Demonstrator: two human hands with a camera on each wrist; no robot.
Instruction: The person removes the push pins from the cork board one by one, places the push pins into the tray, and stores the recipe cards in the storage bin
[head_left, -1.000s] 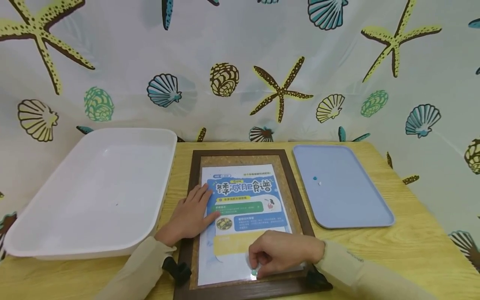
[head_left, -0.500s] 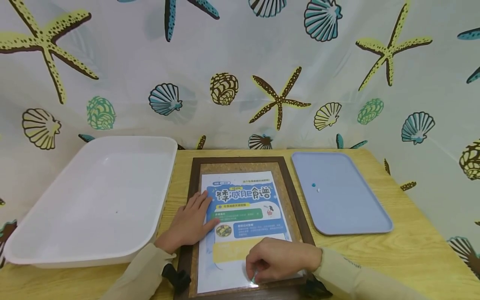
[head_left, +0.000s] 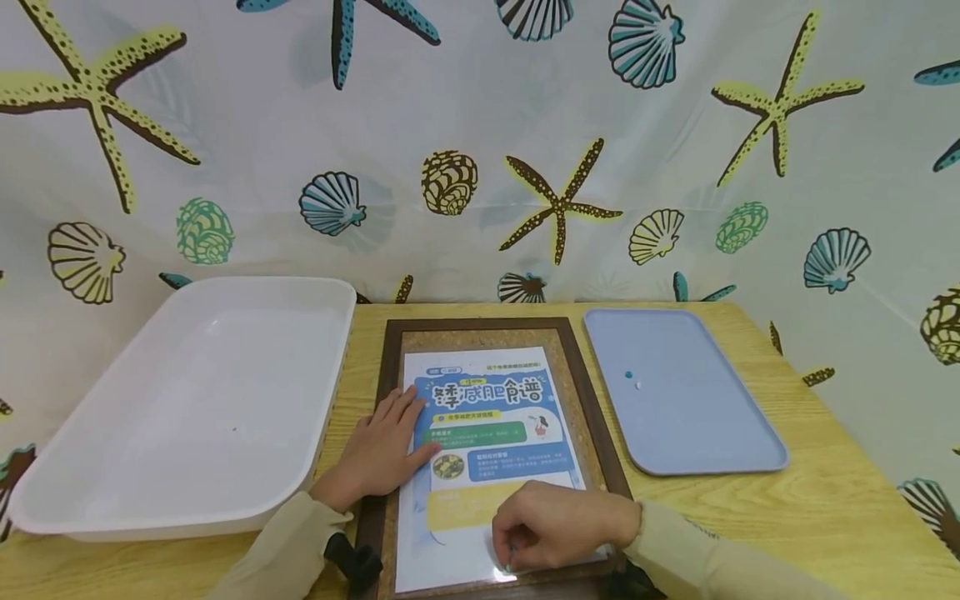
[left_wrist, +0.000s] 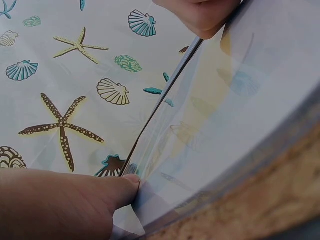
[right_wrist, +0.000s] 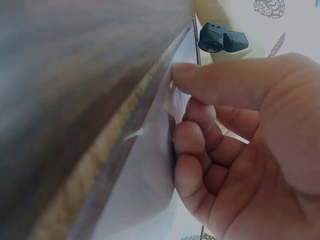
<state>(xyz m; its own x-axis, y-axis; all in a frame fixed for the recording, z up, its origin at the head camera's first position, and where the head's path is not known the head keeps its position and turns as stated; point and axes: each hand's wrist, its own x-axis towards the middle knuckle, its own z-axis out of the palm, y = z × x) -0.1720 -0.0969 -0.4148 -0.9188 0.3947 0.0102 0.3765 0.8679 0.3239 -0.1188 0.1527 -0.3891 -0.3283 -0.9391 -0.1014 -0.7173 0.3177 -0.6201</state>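
Note:
A printed poster in a clear sleeve (head_left: pixel 491 408) lies on a brown-framed corkboard (head_left: pixel 480 337). My left hand (head_left: pixel 381 446) rests on the poster's left side, fingers spread and straight; in the left wrist view its thumb (left_wrist: pixel 122 192) lies on the sleeve. At the poster's bottom edge, my right hand (head_left: pixel 558 523) has curled fingers and pinches a small teal push pin, now almost wholly hidden by the fingertips. In the right wrist view its thumb (right_wrist: pixel 215 82) reaches the sleeve's edge, close to the cork, with the other fingers bent against the plastic.
Right of the board lies a blue tray (head_left: pixel 697 417) holding a teal push pin (head_left: pixel 628 375) and a tiny white piece (head_left: pixel 638 386). A large white basin (head_left: pixel 195 400) stands at the left. Behind the wooden table (head_left: pixel 780 508) hangs a shell-patterned cloth (head_left: pixel 450 100).
The teal pin, visible under my right fingertips a second ago, is now covered by them. The head view has tilted up slightly. My left hand stays in place on the poster.

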